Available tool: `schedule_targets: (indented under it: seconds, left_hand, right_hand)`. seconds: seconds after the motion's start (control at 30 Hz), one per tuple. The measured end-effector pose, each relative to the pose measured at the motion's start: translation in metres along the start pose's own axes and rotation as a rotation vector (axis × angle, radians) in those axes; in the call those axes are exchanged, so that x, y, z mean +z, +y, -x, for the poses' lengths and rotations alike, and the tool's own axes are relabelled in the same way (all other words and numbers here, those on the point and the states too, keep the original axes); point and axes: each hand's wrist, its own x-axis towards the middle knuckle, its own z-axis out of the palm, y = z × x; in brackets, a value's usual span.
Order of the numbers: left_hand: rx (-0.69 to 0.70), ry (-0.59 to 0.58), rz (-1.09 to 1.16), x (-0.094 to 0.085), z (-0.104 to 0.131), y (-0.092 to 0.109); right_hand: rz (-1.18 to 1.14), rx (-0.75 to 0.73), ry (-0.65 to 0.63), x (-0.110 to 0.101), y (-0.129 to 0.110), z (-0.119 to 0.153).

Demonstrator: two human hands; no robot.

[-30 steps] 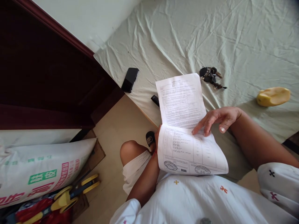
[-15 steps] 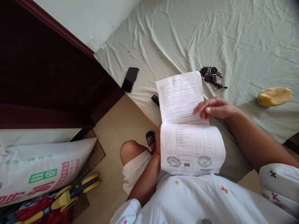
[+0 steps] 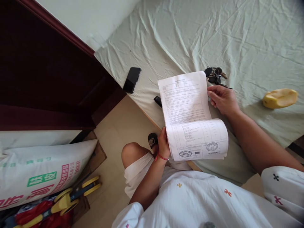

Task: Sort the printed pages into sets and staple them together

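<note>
A stack of printed papers (image 3: 184, 101) is in front of me, its upper sheet covered in small text. Over its lower part curls a folded-back page (image 3: 201, 139) with a table and round dark stamps. My left hand (image 3: 163, 144), a red string at its wrist, is closed on the left edge of the papers, its fingers partly hidden behind them. At the right edge of the upper sheet, my right hand (image 3: 223, 99) pinches the paper between thumb and fingers. A bunch of keys (image 3: 215, 75) lies just beyond that hand.
The bed-like surface has a wrinkled pale green sheet (image 3: 166, 38). On it are a black phone (image 3: 132, 80), a small black object (image 3: 157, 101) partly under the papers, and a yellow fruit (image 3: 280, 98) with a scooped side. A printed white sack (image 3: 47, 171) and a yellow-wheeled toy (image 3: 64, 202) stand lower left.
My right hand has moved up and right from over the page to the upper sheet's right edge. The curled lower page has risen, and more of my left hand shows.
</note>
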Motion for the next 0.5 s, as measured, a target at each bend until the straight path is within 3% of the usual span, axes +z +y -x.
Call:
schedule_targets:
  seconds: [0.1,0.3,0.5]
  left_hand:
    - [0.003,-0.002,-0.013,0.0,0.0,-0.001]
    - [0.008,0.0,-0.012,0.0,0.0,-0.001]
    - [-0.004,0.014,-0.013,0.001,-0.001,0.001]
  right_hand:
    - [-0.035,-0.011,-0.047,-0.001,-0.001,0.0]
    - [0.048,-0.104,0.039,0.002,0.006,-0.002]
    - [0.057,-0.126,0.037,0.001,0.009,-0.002]
